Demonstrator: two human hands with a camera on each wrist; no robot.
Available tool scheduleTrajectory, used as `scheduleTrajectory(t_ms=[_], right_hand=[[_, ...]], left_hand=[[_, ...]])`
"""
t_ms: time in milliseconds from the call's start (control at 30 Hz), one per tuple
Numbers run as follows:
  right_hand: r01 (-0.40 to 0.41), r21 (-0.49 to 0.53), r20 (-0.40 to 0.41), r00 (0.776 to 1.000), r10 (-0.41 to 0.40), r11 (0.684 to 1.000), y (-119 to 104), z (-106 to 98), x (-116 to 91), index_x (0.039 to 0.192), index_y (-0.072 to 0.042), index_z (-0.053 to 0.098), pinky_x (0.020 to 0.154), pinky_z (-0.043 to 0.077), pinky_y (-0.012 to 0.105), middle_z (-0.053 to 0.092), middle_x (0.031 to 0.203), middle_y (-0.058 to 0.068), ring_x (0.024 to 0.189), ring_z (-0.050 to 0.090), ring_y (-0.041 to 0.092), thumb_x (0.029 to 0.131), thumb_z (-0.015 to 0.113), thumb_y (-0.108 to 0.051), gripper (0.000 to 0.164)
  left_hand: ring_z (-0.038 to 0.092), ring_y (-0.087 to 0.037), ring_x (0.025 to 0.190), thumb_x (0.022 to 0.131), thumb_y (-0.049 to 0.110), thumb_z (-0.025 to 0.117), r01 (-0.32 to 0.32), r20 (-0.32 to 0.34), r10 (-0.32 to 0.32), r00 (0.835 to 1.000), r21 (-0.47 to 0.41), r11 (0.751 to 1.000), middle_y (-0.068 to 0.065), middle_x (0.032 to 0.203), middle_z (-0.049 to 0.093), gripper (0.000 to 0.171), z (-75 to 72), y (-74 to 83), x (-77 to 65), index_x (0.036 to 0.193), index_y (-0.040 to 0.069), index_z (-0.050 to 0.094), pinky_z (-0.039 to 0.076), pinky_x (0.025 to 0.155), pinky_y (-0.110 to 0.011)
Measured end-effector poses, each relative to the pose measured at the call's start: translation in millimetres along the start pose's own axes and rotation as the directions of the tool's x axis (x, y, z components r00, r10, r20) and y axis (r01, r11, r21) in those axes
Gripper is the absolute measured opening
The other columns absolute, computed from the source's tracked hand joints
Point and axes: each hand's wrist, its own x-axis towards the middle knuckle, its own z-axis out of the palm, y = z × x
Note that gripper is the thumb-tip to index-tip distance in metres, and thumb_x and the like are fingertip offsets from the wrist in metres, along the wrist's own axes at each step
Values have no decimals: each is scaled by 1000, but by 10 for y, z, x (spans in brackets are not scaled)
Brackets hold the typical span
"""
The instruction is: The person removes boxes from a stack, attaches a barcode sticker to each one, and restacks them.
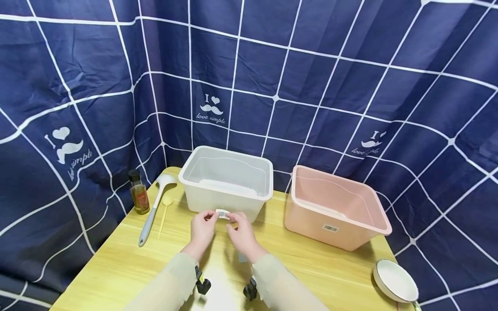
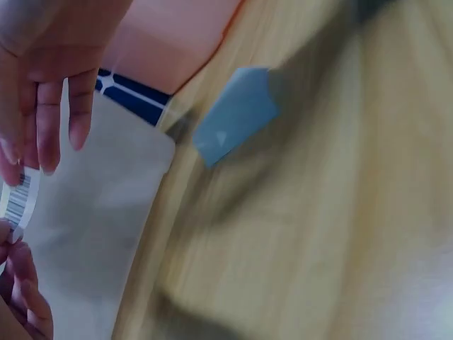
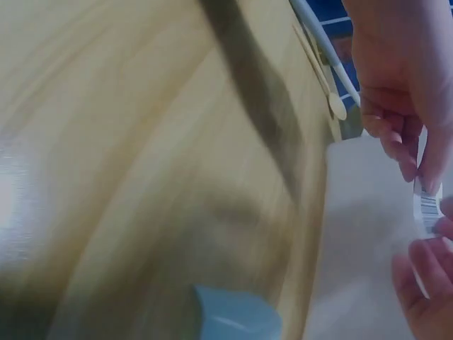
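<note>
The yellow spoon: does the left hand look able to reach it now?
Probably yes: only table shows between the left hand and the spoon, though the hand now pinches the label.

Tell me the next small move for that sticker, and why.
Probably press the sticker flat against the white bin: the left grip and right grip pinch the sticker's ends by the front wall, and the pink bin has a similar sticker on its front.

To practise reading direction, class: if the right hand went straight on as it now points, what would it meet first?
Beyond the barcode label it holds, the right hand would likely meet the front of the white plastic bin; any gap is unclear.
</note>
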Motion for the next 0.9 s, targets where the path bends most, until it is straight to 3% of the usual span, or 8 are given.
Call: scheduleTrajectory(t_ms=[133, 300, 900], right_hand=[[-18, 24, 65, 998, 17, 1000, -10, 50, 68, 135, 7, 53, 90, 51, 40, 51, 128, 19, 116, 51, 40, 89, 63, 6, 47], [-52, 37, 85, 995, 49, 998, -35, 105, 135, 140, 10, 45, 98, 44, 54, 47, 132, 23, 118, 49, 44, 88, 64, 5, 55], [-104, 2, 64, 993, 103, 995, -103, 154, 236, 141, 12, 41, 95, 47, 49, 44, 137, 25, 116, 51, 41, 87, 63, 3, 59]], left_hand=[[57, -20, 74, 93, 15, 70, -1, -25, 2, 1000, 37, 999, -5, 79, 65, 13, 26, 14, 108, 89, 3, 72, 48, 68, -34], [58, -20, 72, 93, 16, 68, -28, -40, 31, 999, 76, 997, -4, 77, 64, 15, 83, -28, 214, 88, 3, 71, 48, 68, -36], [60, -19, 67, 94, 22, 67, -3, -65, 14, 998, 173, 985, -1, 75, 66, 18, 136, -47, 343, 88, 6, 72, 48, 63, -36]])
